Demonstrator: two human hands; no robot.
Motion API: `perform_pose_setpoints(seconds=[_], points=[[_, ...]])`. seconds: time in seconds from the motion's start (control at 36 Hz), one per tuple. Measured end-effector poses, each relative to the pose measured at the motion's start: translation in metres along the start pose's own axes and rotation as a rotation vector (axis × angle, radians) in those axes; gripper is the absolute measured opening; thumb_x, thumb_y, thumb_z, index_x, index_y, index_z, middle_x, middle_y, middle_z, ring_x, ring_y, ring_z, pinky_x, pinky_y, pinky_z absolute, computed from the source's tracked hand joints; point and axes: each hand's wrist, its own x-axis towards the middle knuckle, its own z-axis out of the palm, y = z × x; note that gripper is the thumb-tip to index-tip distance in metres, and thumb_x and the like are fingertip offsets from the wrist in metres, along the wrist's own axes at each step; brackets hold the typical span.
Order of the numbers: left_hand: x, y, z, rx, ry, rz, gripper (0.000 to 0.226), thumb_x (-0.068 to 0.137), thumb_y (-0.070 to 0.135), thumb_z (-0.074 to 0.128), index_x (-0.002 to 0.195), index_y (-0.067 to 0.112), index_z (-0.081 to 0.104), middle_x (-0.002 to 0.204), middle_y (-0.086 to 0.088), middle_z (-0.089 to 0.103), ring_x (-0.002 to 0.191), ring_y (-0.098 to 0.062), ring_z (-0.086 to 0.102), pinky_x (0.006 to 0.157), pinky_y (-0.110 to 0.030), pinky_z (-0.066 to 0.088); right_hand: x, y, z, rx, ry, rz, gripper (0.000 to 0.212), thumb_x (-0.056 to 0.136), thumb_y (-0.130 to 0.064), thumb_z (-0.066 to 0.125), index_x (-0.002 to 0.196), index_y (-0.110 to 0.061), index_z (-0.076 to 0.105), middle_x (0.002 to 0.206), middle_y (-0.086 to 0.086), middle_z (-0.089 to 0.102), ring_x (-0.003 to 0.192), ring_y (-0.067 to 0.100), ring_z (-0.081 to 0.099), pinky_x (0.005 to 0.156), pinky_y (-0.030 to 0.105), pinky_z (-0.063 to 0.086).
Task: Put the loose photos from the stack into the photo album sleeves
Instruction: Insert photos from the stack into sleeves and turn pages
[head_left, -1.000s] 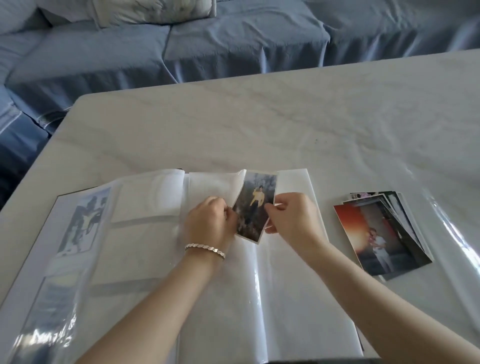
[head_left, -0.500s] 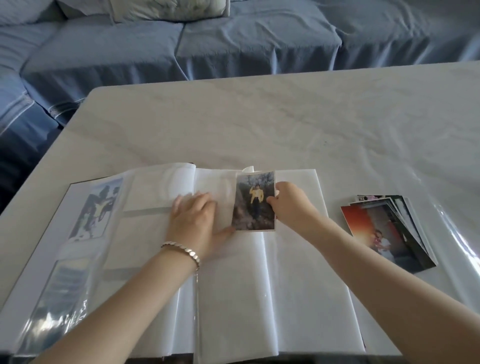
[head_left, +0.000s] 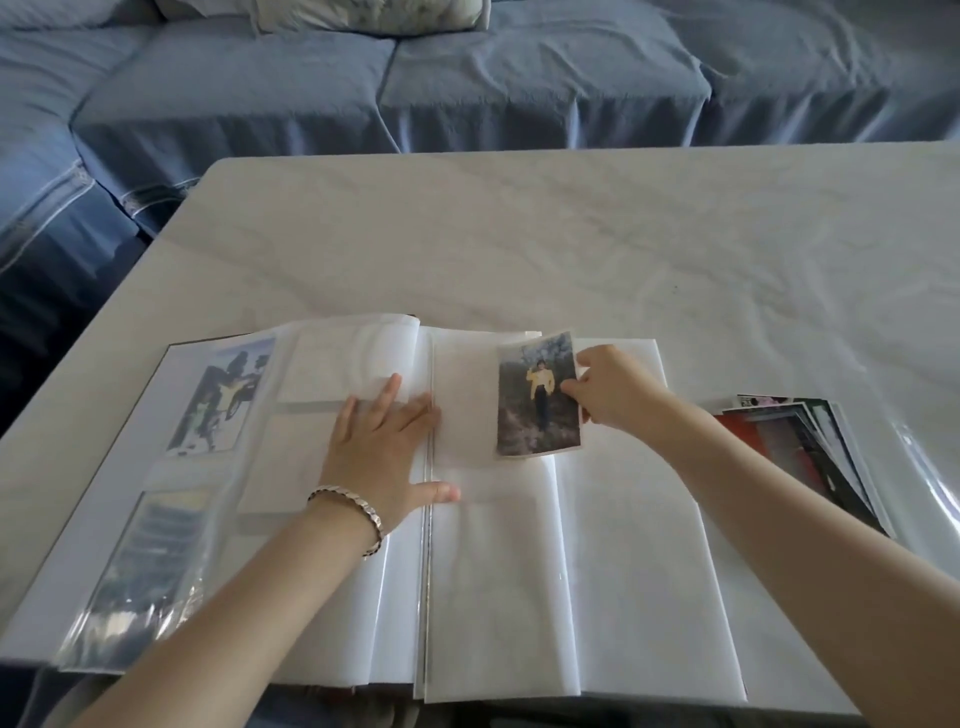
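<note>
On the near half of the desk the photo album lies open, and both hands work on its far part. The left hand lies flat on the left page just beside the spine, its fingers straight and spread apart. I judge that it presses the page down so that the album does not shift and the pages do not lift. The right hand pinches the right edge of one photo, fingers clamped on the paper, and holds it at the upper sleeve of the right page. This grip at the edge seems chosen to push the photo sideways, to the left, into the sleeve. I cannot tell if its left edge is already under the film.

Right of the album, near but apart, lies the stack of loose photos, fanned a little, so much work remains. On the far left page one picture sits already in its sleeve. A bracelet is on the left wrist. Beyond the far edge of the desk stands a blue sofa. Nothing solid blocks the way; only the thin film of the sleeve may stick or fold, I think.
</note>
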Motion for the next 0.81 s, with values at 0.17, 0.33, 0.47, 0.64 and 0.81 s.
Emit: perform_pose_setpoints(seconds=[0.17, 0.33, 0.47, 0.64, 0.81], points=[[-0.001, 0.0, 0.002, -0.096, 0.039, 0.014, 0.075, 0.079, 0.063, 0.055, 0.143, 0.035, 0.028, 0.153, 0.025, 0.011, 0.138, -0.001, -0.022, 0.107, -0.029, -0.019, -0.008, -0.005, 0.02, 0.349, 0.029, -0.008, 0.024, 0.091, -0.006, 0.057, 0.114, 0.0, 0.056, 0.068, 0.005, 0.06, 0.037, 0.007, 0.057, 0.048, 0.012, 0.043], [-0.003, -0.001, 0.004, -0.102, 0.065, 0.028, 0.072, 0.08, 0.063, 0.052, 0.143, 0.035, 0.03, 0.152, 0.026, 0.013, 0.13, 0.006, -0.026, 0.106, -0.029, -0.018, -0.016, 0.0, 0.038, 0.383, 0.152, -0.03, 0.016, 0.094, -0.003, 0.046, 0.099, 0.003, 0.06, 0.069, 0.008, 0.056, 0.043, 0.002, 0.06, 0.045, 0.012, 0.037], [-0.002, -0.001, 0.006, -0.104, 0.082, 0.027, 0.072, 0.08, 0.062, 0.054, 0.143, 0.037, 0.029, 0.151, 0.027, 0.015, 0.127, 0.006, -0.03, 0.106, -0.029, -0.019, -0.01, 0.0, 0.031, 0.43, 0.072, -0.007, 0.015, 0.09, 0.0, 0.053, 0.098, 0.001, 0.066, 0.057, 0.002, 0.064, 0.044, 0.008, 0.062, 0.064, 0.021, 0.053], [-0.001, -0.001, 0.007, -0.097, 0.09, 0.017, 0.075, 0.08, 0.063, 0.054, 0.144, 0.038, 0.024, 0.15, 0.028, 0.017, 0.126, 0.006, -0.031, 0.105, -0.028, -0.021, 0.0, -0.013, 0.025, 0.489, -0.068, 0.032, 0.016, 0.088, 0.001, 0.057, 0.098, -0.007, 0.065, 0.061, 0.002, 0.062, 0.041, 0.008, 0.061, 0.052, 0.013, 0.051], [-0.002, -0.001, 0.007, -0.106, 0.097, 0.016, 0.075, 0.08, 0.062, 0.055, 0.144, 0.038, 0.024, 0.15, 0.027, 0.018, 0.124, 0.01, -0.031, 0.105, -0.028, -0.021, 0.001, -0.019, 0.021, 0.641, -0.172, 0.132, 0.015, 0.079, -0.001, 0.072, 0.072, -0.009, 0.061, 0.05, 0.003, 0.062, 0.04, 0.012, 0.061, 0.044, 0.016, 0.05]])
